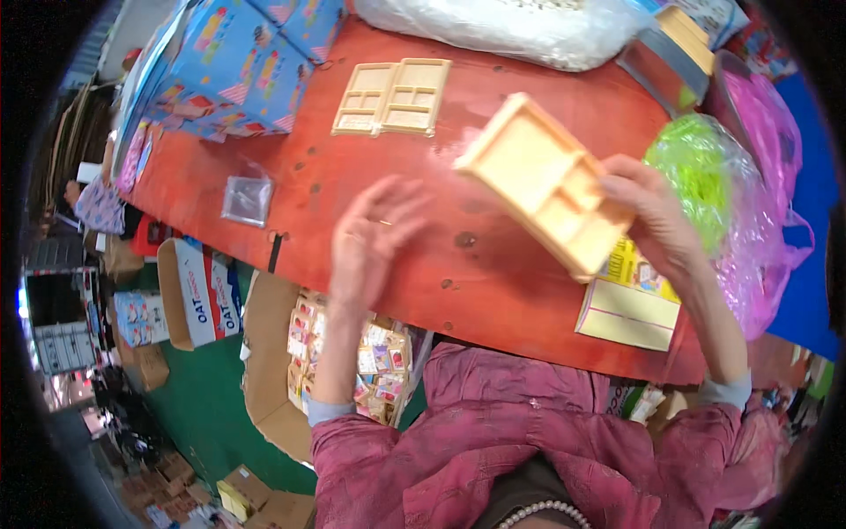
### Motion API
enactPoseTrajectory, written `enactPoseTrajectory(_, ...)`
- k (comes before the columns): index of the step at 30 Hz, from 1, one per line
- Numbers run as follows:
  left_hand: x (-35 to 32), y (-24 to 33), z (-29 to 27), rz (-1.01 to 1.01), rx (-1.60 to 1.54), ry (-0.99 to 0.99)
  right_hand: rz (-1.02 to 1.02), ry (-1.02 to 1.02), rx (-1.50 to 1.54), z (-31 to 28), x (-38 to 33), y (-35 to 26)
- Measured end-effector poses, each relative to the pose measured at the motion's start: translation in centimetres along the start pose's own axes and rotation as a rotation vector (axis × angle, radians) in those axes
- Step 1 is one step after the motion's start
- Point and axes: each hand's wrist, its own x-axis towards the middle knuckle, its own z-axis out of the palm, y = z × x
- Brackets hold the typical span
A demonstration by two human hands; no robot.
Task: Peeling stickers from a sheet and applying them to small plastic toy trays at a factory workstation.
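My right hand [656, 216] grips the near end of a cream plastic compartment tray [546, 181] and holds it tilted above the red table [370, 203]. My left hand [370, 234] hovers over the table with fingers spread and nothing in it, just left of the tray. Two more cream compartment trays [392, 97] lie flat side by side further back on the table.
A small clear plastic bag [247, 198] lies at the table's left. Blue printed cartons [247, 66] stack at the back left, a white bag [511, 26] at the back. Green and pink bags [731, 185] sit right, a yellow card [630, 304] below. An open carton of small packets [352, 353] stands under the table.
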Motion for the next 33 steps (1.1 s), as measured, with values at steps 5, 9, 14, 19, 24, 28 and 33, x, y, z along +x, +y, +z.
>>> enactPoseTrajectory(5, -0.1, -4.4, 6.8, -0.140, -0.401, -0.043, 0.201, -0.140, 0.245, 3.3, 0.7, 2.8)
enactPoseTrajectory(9, 0.4, -5.4, 9.4, -0.123, -0.437, -0.095, 0.210, -0.222, 0.252, 3.2, 0.4, 3.6)
enactPoseTrajectory(14, -0.1, -7.5, 8.3, -0.152, -0.395, 0.050, -0.760, 0.273, -0.830, 2.9, 0.0, 5.4)
enactPoseTrajectory(19, -0.6, -7.8, 9.1, -0.172, -0.487, 0.011, -0.455, -0.249, -0.570, 3.7, -2.1, 4.3)
enactPoseTrajectory(24, -1.1, -9.2, 8.2, -0.091, -0.336, 0.075, -0.375, -0.276, -0.706, 3.9, -2.4, 3.7)
enactPoseTrajectory(28, -0.8, -8.3, 9.1, 0.006, -0.172, 0.175, -0.249, -0.277, -0.700, 4.0, -2.3, 3.6)
enactPoseTrajectory(33, -0.8, -7.9, 9.1, -0.032, -0.112, 0.183, -0.311, -0.258, -0.669, 4.1, -1.9, 4.1)
